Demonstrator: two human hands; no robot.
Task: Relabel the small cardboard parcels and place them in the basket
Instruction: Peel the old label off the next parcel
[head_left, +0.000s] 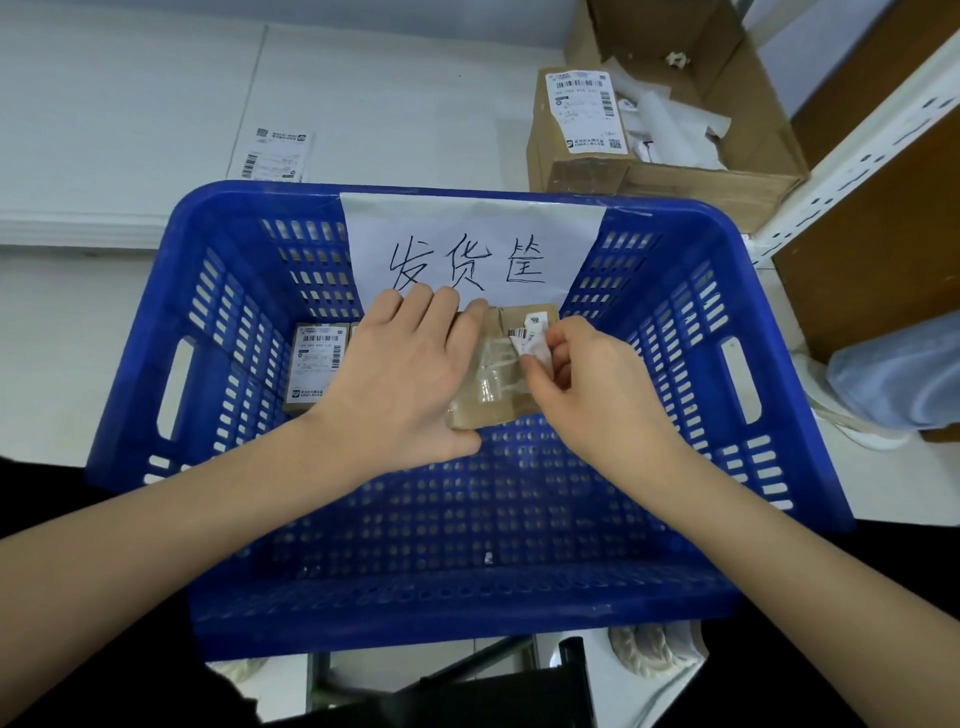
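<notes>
Two bare forearms reach in from the near edge, over one blue basket (675, 332) with slotted walls and a cut-out handle on each side.

Left hand (400, 379): fingers curled over the far edge of one small cardboard parcel (488, 384), thumb at its near corner. Its grip is closed on the parcel, which is held above the basket floor, toward the far wall.

Right hand (587, 384): fingertips pinch a white strip of old label (532, 345), partly lifted off the parcel's taped top. A torn remnant with a barcode sits on the top just beyond. Grip closed on the strip.

One labelled parcel (316, 366) lies in the basket's far left corner, label up. A second may lie beside it, but the left hand hides that spot; cannot tell.

One white paper sign (470, 244) with three handwritten characters hangs over the basket's far wall.

Beyond the basket, on the white bench: one loose shipping label (272, 154) toward the far left. Toward the far right, one closed box (576, 130) with a printed label on top, touching one open carton (727, 119) that holds crumpled white paper.
</notes>
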